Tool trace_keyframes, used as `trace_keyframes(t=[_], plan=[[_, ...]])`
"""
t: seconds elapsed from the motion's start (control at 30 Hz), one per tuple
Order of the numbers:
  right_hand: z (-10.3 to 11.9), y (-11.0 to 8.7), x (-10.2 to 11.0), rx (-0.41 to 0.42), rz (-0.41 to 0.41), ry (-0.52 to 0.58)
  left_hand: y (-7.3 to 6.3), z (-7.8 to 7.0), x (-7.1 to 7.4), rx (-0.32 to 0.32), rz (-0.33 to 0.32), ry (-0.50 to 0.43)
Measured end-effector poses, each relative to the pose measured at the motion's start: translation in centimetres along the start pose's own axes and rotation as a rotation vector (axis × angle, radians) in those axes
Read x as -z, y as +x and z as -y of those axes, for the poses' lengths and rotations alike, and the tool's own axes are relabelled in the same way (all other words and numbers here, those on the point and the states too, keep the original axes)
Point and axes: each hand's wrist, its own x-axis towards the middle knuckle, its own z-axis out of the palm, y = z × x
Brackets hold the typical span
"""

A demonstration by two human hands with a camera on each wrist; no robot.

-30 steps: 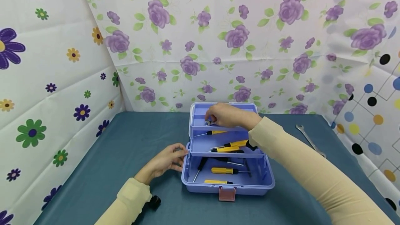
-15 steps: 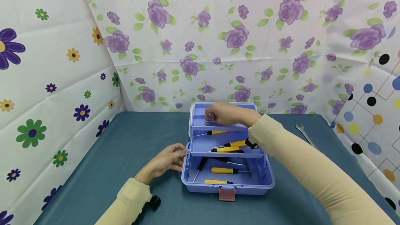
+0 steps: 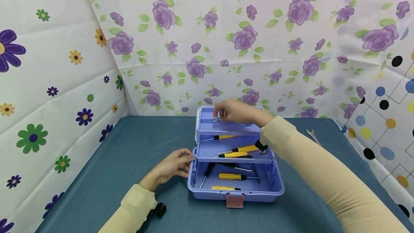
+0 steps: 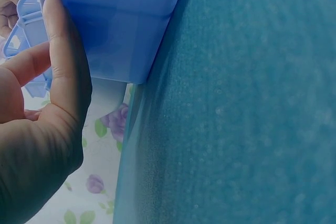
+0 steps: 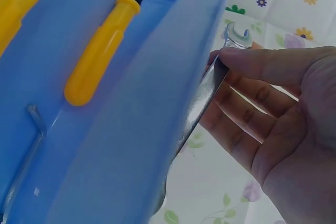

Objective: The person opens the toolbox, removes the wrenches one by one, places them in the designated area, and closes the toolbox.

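A blue plastic toolbox (image 3: 207, 196) stands unfolded, its trays stepping up toward the back. My right hand (image 3: 237, 111) is over the top tray (image 3: 207, 132) and pinches a silver wrench (image 5: 202, 100) between thumb and fingers near one open end. In the right wrist view, the tray wall is beside the wrench and hides part of it. At the box's left side, my left hand (image 3: 171, 164) touches the rim with loosely bent fingers. The left wrist view has its thumb (image 4: 65, 61) lying almost straight along the outer wall.
Yellow-handled screwdrivers (image 3: 231, 155) lie in the middle tray, along with a bent metal key (image 5: 37, 119). Several more tools, including a yellow screwdriver (image 3: 229, 177), lie in the bottom. Another wrench (image 3: 311, 134) is on the teal cloth (image 3: 155, 132) at right, partly behind my sleeve.
My right hand has risen slightly with the wrench, whose end now shows higher above the top tray. My left hand has stayed at the box's side.
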Motion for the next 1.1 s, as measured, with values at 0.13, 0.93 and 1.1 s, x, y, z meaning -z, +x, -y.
trace_keyframes(t=[0.13, 0.93, 1.1], plan=[[-0.1, -0.1, 0.3, 0.005, -0.029, 0.021, 0.1, 0.0, 0.0, 0.001, 0.004, -0.001], [-0.8, -1.6, 2.0, -0.051, -0.232, 0.222, 0.0, 0.0, 0.0, -0.008, 0.008, -0.007], [-1.2, -2.1, 2.5, -0.086, -0.253, 0.284, 0.1, 0.0, 0.1, -0.008, 0.012, -0.007]])
